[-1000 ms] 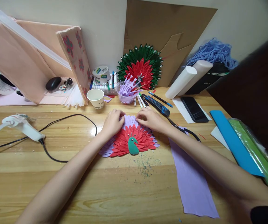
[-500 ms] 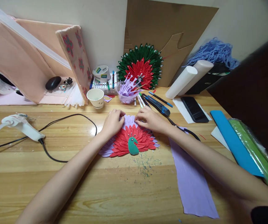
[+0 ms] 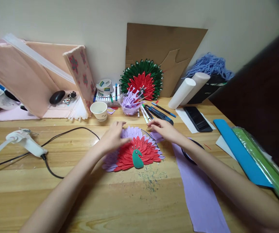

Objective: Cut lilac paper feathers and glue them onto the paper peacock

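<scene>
A paper peacock [image 3: 144,149] with red and lilac layered feathers and a green body [image 3: 137,158] lies flat on the wooden table. My left hand [image 3: 113,137] rests along its left edge, thumb spread from the fingers and reaching over the feathers. Just past its upper right edge is my right hand [image 3: 163,128], slightly raised, with bent fingers parted and nothing plainly held. A small lilac piece [image 3: 156,137] lies below that hand. Under the right forearm are a long lilac crepe paper strip [image 3: 197,184] and a black loop [image 3: 190,152], its kind unclear.
A white glue gun [image 3: 27,142] with a black cord lies left. Behind stand a paper cup [image 3: 98,111], a bowl of lilac scraps [image 3: 131,106], markers [image 3: 144,114] and a green-red feathered fan [image 3: 141,77] against cardboard [image 3: 151,42]. A phone [image 3: 197,119] and paper rolls are right.
Both hands have let go of the top lilac feathers and moved apart, left hand to the left, right hand to the right. The camera view has tipped up slightly.
</scene>
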